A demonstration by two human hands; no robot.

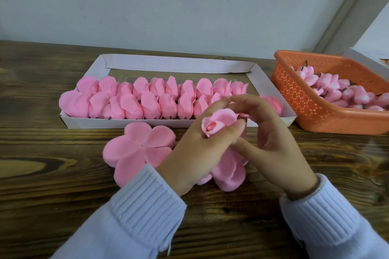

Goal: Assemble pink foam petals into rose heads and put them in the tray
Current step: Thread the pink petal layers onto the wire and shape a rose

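At frame centre the left hand [197, 151] grips the half-wrapped rose head [217, 124] upright so the right hand [271, 132], fingers curled round it, can seemingly fold it closed, just before the tray [88, 122].

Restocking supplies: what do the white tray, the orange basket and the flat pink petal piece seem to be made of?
The white tray looks like thin matte cardboard, judging by its folded corner flaps. The orange basket is likely moulded plastic, faintly glossy, its walls pierced with small holes. The flat pink petal piece is a soft matte sheet, seemingly foam, with thin, gently curled edges.
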